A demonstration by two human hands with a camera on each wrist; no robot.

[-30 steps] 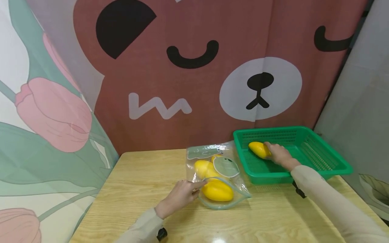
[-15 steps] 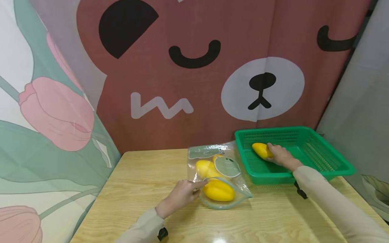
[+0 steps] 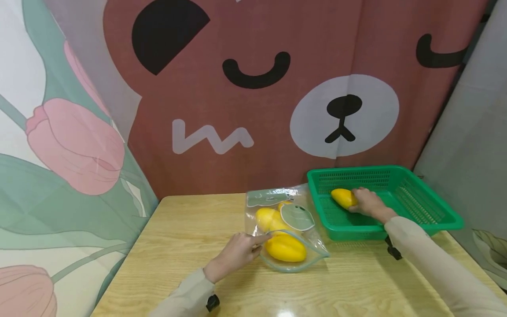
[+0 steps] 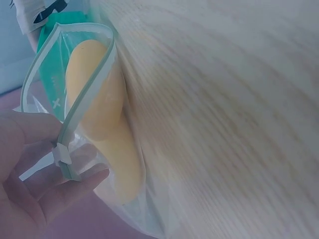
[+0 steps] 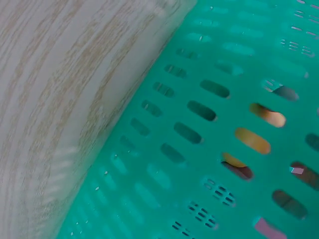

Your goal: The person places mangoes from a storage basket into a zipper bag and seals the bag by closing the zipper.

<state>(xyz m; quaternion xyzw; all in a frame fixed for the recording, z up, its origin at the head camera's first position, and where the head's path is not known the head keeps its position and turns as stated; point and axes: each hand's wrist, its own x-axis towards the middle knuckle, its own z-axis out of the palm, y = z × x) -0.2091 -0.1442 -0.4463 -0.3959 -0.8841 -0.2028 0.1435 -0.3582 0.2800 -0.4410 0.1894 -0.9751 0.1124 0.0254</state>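
In the head view my left hand is at the mouth of a clear zip bag with green printing, lying on the table. The left wrist view shows the thumb and fingers pinching the bag's zip edge by its white slider. Inside lie several yellow mangoes; the nearest mango is at the open mouth. My right hand reaches into the green basket and grips another mango by its right end. Through the basket's slots the right wrist view shows bits of that mango.
The basket stands at the table's back right, close to the bag's right side. A bear-print curtain hangs behind the wooden table, with a tulip-print curtain at the left.
My right hand and its mango have shifted slightly to the right within the basket. My left hand keeps its hold on the bag's edge; the head view has turned slightly.
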